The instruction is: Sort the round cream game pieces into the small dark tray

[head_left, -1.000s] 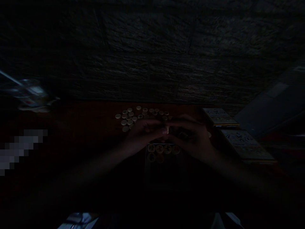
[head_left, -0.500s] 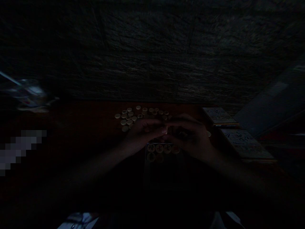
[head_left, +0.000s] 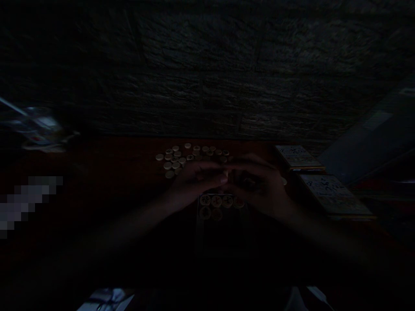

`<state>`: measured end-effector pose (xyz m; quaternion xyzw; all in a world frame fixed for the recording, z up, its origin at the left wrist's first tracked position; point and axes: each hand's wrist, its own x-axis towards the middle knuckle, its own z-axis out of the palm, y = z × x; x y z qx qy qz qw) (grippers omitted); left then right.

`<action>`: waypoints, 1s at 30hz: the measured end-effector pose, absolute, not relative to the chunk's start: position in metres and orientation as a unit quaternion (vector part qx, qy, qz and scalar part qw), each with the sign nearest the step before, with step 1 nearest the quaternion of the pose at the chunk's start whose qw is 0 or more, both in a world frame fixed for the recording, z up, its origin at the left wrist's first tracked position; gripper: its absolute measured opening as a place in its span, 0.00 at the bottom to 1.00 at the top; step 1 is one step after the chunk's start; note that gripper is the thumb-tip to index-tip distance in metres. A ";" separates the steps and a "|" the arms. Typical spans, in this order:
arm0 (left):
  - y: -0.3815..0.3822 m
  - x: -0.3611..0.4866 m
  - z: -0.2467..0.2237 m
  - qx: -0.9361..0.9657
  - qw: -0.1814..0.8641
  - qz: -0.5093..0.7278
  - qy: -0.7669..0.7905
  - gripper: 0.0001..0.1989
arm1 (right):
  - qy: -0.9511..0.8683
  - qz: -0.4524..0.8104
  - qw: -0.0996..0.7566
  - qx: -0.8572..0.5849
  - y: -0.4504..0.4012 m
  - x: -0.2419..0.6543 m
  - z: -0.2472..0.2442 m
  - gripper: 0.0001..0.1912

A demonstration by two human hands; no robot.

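The view is very dark. My left hand [head_left: 194,179] and my right hand [head_left: 262,183] meet above the far end of a dark box [head_left: 200,235], fingers bent inward and closed. What they hold, if anything, is too dark to make out. Inside the box lie several round pieces [head_left: 216,201] with characters on them, in one row and the start of a second. Loose round pieces [head_left: 175,160] are scattered on the table beyond my hands. One more pale piece [head_left: 284,181] lies just right of my right hand.
Two flat boxes with writing, one farther [head_left: 298,156] and one nearer [head_left: 335,194], lie on the right of the reddish table [head_left: 129,160]. A clear container [head_left: 40,129] stands at the left. A stone-like wall [head_left: 201,86] rises behind.
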<state>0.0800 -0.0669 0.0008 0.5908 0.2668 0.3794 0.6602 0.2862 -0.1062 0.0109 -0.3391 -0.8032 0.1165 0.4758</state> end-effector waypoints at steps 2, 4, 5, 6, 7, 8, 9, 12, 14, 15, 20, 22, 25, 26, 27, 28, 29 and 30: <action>-0.067 0.080 0.002 0.594 0.652 0.383 0.275 0.13 | -0.804 0.111 0.472 -0.344 -0.106 0.286 0.011 0.20; -0.067 0.080 0.003 0.598 0.647 0.386 0.273 0.14 | -0.805 0.104 0.470 -0.348 -0.106 0.287 0.010 0.18; -0.067 0.080 0.003 0.598 0.647 0.388 0.272 0.14 | -0.804 0.103 0.470 -0.349 -0.106 0.287 0.010 0.17; -0.067 0.080 0.004 0.596 0.648 0.390 0.269 0.14 | -0.803 0.101 0.471 -0.351 -0.106 0.287 0.011 0.16; -0.067 0.080 0.004 0.594 0.650 0.392 0.267 0.13 | -0.801 0.101 0.472 -0.354 -0.106 0.287 0.011 0.17; -0.067 0.080 0.005 0.592 0.653 0.393 0.263 0.13 | -0.799 0.100 0.474 -0.356 -0.106 0.287 0.011 0.17; -0.067 0.080 0.005 0.591 0.654 0.395 0.260 0.13 | -0.796 0.099 0.476 -0.361 -0.107 0.287 0.011 0.17; -0.065 0.080 0.004 0.591 0.649 0.407 0.254 0.13 | -0.777 0.128 0.486 -0.379 -0.108 0.284 0.010 0.16; -0.065 0.079 0.003 0.590 0.642 0.414 0.262 0.14 | -0.755 0.188 0.496 -0.386 -0.108 0.281 0.009 0.15; -0.064 0.079 0.003 0.589 0.640 0.416 0.266 0.14 | -0.742 0.222 0.501 -0.385 -0.109 0.280 0.009 0.15; -0.066 0.079 0.004 0.597 0.625 0.422 0.274 0.16 | -0.702 0.315 0.519 -0.373 -0.110 0.277 0.011 0.14; -0.067 0.080 0.005 0.605 0.608 0.427 0.285 0.15 | -0.698 0.318 0.524 -0.371 -0.110 0.277 0.013 0.13; -0.068 0.081 0.006 0.627 0.579 0.435 0.289 0.14 | -0.691 0.313 0.529 -0.381 -0.109 0.277 0.014 0.09; -0.069 0.081 0.006 0.634 0.572 0.435 0.286 0.13 | -0.686 0.314 0.532 -0.385 -0.109 0.276 0.014 0.08; -0.069 0.081 0.007 0.640 0.567 0.435 0.282 0.13 | -0.678 0.317 0.536 -0.390 -0.108 0.276 0.013 0.07; -0.070 0.081 0.007 0.643 0.565 0.435 0.280 0.12 | -0.669 0.324 0.540 -0.394 -0.108 0.275 0.012 0.07; -0.071 0.082 0.007 0.644 0.562 0.437 0.280 0.12 | -0.659 0.334 0.544 -0.398 -0.107 0.275 0.011 0.07; -0.071 0.082 0.008 0.643 0.561 0.438 0.283 0.11 | -0.648 0.345 0.547 -0.402 -0.107 0.274 0.010 0.08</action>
